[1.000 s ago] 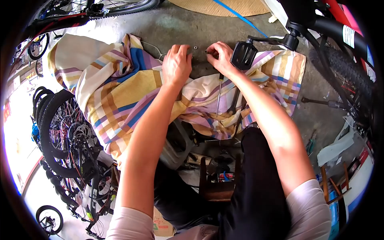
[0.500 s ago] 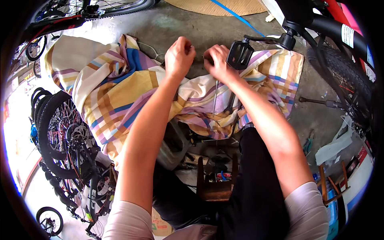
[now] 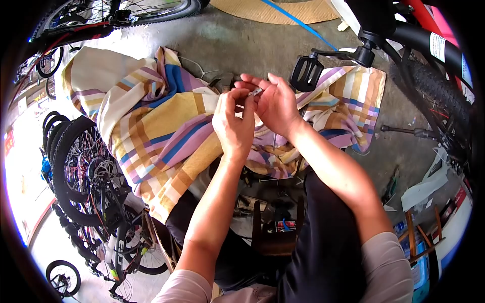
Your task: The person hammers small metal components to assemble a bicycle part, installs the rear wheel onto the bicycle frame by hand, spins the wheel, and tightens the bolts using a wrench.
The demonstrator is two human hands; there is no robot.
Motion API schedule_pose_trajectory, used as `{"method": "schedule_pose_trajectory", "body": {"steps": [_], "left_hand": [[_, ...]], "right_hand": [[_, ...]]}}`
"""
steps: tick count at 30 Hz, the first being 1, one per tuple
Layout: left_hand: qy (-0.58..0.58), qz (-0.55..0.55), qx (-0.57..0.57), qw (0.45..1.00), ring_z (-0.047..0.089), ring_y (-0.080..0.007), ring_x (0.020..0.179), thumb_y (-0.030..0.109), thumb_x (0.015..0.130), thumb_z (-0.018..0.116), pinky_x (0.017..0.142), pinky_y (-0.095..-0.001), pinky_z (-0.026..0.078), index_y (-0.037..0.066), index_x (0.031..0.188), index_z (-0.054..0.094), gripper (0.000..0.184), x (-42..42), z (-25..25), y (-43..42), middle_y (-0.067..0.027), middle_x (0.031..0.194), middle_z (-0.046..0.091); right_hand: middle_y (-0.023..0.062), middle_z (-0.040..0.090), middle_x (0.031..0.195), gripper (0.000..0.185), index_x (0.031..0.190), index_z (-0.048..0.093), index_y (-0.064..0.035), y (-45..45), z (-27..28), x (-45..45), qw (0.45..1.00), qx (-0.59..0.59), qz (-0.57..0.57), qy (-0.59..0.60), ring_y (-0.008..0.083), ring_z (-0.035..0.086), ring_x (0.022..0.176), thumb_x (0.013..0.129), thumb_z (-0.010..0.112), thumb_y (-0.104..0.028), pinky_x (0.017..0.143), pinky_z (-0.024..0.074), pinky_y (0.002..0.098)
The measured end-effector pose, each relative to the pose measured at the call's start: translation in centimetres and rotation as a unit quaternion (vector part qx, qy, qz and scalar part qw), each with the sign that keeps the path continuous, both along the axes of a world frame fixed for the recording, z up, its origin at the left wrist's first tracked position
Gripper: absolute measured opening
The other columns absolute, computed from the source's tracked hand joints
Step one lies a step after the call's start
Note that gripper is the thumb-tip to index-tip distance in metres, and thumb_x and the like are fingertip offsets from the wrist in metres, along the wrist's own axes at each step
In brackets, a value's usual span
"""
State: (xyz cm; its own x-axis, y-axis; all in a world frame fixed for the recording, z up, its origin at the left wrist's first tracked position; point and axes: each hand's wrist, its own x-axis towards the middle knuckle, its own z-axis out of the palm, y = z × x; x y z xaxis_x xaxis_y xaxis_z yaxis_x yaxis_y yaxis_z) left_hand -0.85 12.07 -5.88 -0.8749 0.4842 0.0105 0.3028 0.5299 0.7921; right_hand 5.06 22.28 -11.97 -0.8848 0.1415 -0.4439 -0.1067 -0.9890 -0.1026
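Observation:
My left hand (image 3: 235, 121) is closed in a pinch, with a small silver metal piece (image 3: 256, 92) at its fingertips; its exact kind is too small to make out. Close against it, my right hand (image 3: 279, 106) is turned palm up, fingers spread and slightly bent beside the piece. Both hands are above a crumpled checked cloth (image 3: 177, 129) spread across the floor and partly over my left leg. A thin metal rod (image 3: 274, 141) on the cloth is partly hidden by my right forearm.
A black bicycle pedal (image 3: 307, 73) on its crank juts out just right of my hands. Bicycle wheels (image 3: 76, 171) crowd the left side. Right of the cloth, a black-handled tool (image 3: 409, 131) lies on the floor. Between my legs stands a small wooden stool (image 3: 273, 245).
My hands, apart before, have come together lower over the cloth. My right hand has turned palm up, and the small silver piece now shows. The cloth near my left leg has shifted.

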Motion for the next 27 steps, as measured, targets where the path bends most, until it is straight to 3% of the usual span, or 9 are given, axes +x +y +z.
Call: {"method": "schedule_pose_trajectory", "body": {"steps": [3, 5, 6, 10, 14, 16, 17, 22, 27], "left_hand": [[0.019, 0.006, 0.018, 1.0, 0.066, -0.0224, 0.073, 0.003, 0.092, 0.07, 0.065, -0.0338, 0.053, 0.001, 0.107, 0.066, 0.016, -0.1, -0.4, 0.3, -0.0109, 0.09, 0.066], [0.072, 0.052, 0.003, 0.996, 0.066, -0.0249, 0.079, 0.003, 0.095, 0.064, 0.069, -0.0339, 0.053, 0.001, 0.121, 0.064, 0.025, -0.9, -1.7, -0.3, -0.0119, 0.095, 0.065], [0.067, 0.099, -0.003, 0.993, 0.066, -0.0222, 0.084, 0.005, 0.096, 0.065, 0.075, -0.034, 0.054, 0.001, 0.116, 0.066, 0.021, -1.3, -2.0, 0.0, -0.0116, 0.097, 0.068], [0.115, -0.099, -0.126, 0.98, 0.064, -0.0415, 0.101, -0.003, 0.084, 0.064, 0.086, -0.0453, 0.054, 0.001, 0.116, 0.063, 0.032, -2.7, -6.7, -0.6, -0.0207, 0.116, 0.064], [0.164, -0.236, -0.157, 0.945, 0.063, -0.042, 0.105, 0.007, 0.085, 0.065, 0.09, -0.0448, 0.055, -0.003, 0.125, 0.058, 0.042, -3.1, -9.6, 0.1, -0.0242, 0.123, 0.06], [0.119, -0.27, -0.261, 0.919, 0.063, -0.0409, 0.106, 0.013, 0.088, 0.063, 0.091, -0.0425, 0.055, -0.001, 0.125, 0.061, 0.04, -3.3, -10.8, -0.1, -0.0242, 0.126, 0.06], [0.167, -0.278, -0.252, 0.912, 0.064, -0.0362, 0.1, 0.019, 0.091, 0.06, 0.086, -0.0454, 0.055, 0.002, 0.121, 0.06, 0.034, -3.5, -12.7, -0.5, -0.017, 0.112, 0.062], [0.103, -0.252, -0.261, 0.926, 0.065, -0.0372, 0.096, 0.025, 0.092, 0.061, 0.085, -0.0462, 0.054, 0.002, 0.111, 0.062, 0.03, -3.2, -10.2, 0.6, -0.0179, 0.11, 0.065], [0.0, -0.025, -0.116, 0.993, 0.064, -0.0424, 0.087, 0.014, 0.09, 0.061, 0.08, -0.0497, 0.051, -0.001, 0.104, 0.055, 0.021, -2.5, -7.7, 0.3, -0.0248, 0.093, 0.065]], "right_hand": [[0.0219, 0.059, 0.136, 0.071, 0.137, 0.053, 0.0062, 0.9, 1.1, -0.6, 0.997, -0.071, -0.005, 0.041, 0.0316, 0.056, 0.128, 0.105, 0.041, -0.056, 0.117, 0.0397, 0.0456], [0.0215, 0.059, 0.137, 0.07, 0.137, 0.053, 0.0062, 1.0, 0.8, -0.7, 0.998, -0.049, -0.013, 0.042, 0.0318, 0.056, 0.129, 0.105, 0.042, -0.055, 0.117, 0.0396, 0.0458], [0.021, 0.059, 0.137, 0.07, 0.138, 0.053, 0.0063, 0.9, 0.7, -0.7, 0.998, -0.027, -0.018, 0.044, 0.032, 0.055, 0.13, 0.105, 0.044, -0.055, 0.117, 0.0395, 0.046], [0.0219, 0.056, 0.142, 0.07, 0.14, 0.051, 0.0057, 0.4, 0.6, 0.0, 0.998, 0.025, -0.061, 0.002, 0.03, 0.051, 0.136, 0.105, 0.045, -0.055, 0.121, 0.0335, 0.0442], [0.0233, 0.047, 0.153, 0.074, 0.148, 0.046, 0.005, 0.9, 1.3, 1.7, 0.994, 0.066, -0.092, -0.004, 0.0308, 0.038, 0.148, 0.105, 0.04, -0.055, 0.127, 0.0216, 0.0446], [0.0234, 0.042, 0.157, 0.077, 0.15, 0.042, 0.0052, 1.3, 2.2, 2.2, 0.994, 0.058, -0.092, 0.009, 0.0315, 0.034, 0.151, 0.105, 0.04, -0.057, 0.128, 0.0196, 0.0441], [0.0234, 0.041, 0.158, 0.078, 0.151, 0.041, 0.0053, 1.4, 2.6, 2.3, 0.995, 0.024, -0.094, 0.028, 0.0321, 0.033, 0.151, 0.105, 0.039, -0.058, 0.128, 0.0193, 0.0442], [0.0241, 0.035, 0.161, 0.084, 0.153, 0.037, 0.0053, 1.8, 4.8, 1.9, 0.992, -0.001, -0.089, 0.088, 0.0338, 0.029, 0.153, 0.104, 0.039, -0.062, 0.128, 0.0181, 0.0456], [0.0236, 0.031, 0.164, 0.088, 0.157, 0.031, 0.004, 2.4, 6.0, 1.7, 0.989, 0.009, -0.086, 0.122, 0.0345, 0.026, 0.154, 0.103, 0.033, -0.065, 0.128, 0.0172, 0.0462]]}}
